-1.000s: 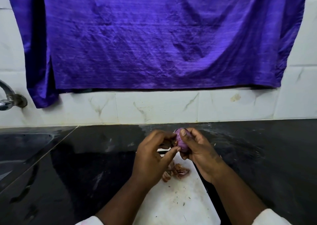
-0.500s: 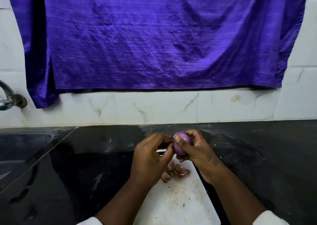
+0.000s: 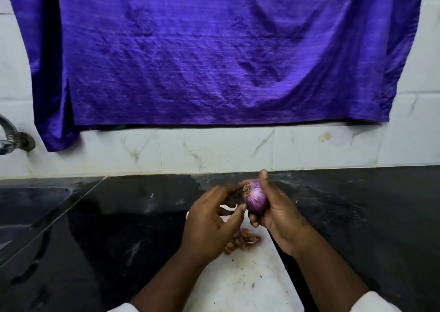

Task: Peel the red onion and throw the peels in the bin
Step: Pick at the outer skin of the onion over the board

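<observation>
Gripping the red onion [image 3: 256, 198] above the board's far end, the right hand [image 3: 281, 219] has its fingers curled round the bulb, the root tuft turned toward 10 o'clock. The left hand [image 3: 212, 226] sits at the onion's 8 o'clock, thumb tip touching the bulb and curled fingers reaching the root end; blur hides whether they pinch any skin. At 6 o'clock from the onion, a small heap of peels [image 3: 240, 240] lies on the white cutting board [image 3: 250, 280], which rests on the black countertop [image 3: 357, 216]. A sink [image 3: 31, 204] sits at 9 o'clock, a tap [image 3: 9, 138] above it. At 12 o'clock a purple cloth [image 3: 214, 50] hangs on the tiled wall [image 3: 214, 150].
</observation>
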Motion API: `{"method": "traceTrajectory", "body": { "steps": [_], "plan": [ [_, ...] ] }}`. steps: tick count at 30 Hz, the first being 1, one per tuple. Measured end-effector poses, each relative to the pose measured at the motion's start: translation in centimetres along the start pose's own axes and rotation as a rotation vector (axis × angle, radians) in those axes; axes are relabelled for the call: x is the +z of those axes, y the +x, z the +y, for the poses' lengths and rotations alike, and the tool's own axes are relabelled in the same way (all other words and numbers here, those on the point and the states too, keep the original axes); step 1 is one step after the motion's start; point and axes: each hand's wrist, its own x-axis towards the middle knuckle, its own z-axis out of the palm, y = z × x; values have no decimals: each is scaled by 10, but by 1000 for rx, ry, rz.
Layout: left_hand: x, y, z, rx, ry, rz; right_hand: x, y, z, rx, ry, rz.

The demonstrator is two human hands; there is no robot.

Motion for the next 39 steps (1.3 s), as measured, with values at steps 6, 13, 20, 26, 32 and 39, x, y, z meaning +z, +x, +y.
{"method": "traceTrajectory", "body": {
  "steps": [6, 13, 20, 26, 32, 39],
  "plan": [
    [-2, 2, 0, 70, 13, 46, -2, -1, 1, 63, -42, -43],
    [-3, 3, -6, 147, 80, 42, -3, 0, 2, 66, -129, -32],
    [-3, 2, -7, 170, 99, 37, -3, -2, -1, 47, -181, 1],
    [-3, 2, -8, 159, 106, 42, -4, -1, 0, 29, -186, 1],
    [-3, 2, -7, 154, 144, 46, -4, -1, 1, 21, -206, 2],
    [-2, 2, -7, 92, 122, 35, -7, -1, 4, 77, -115, -31]
  ]
}}
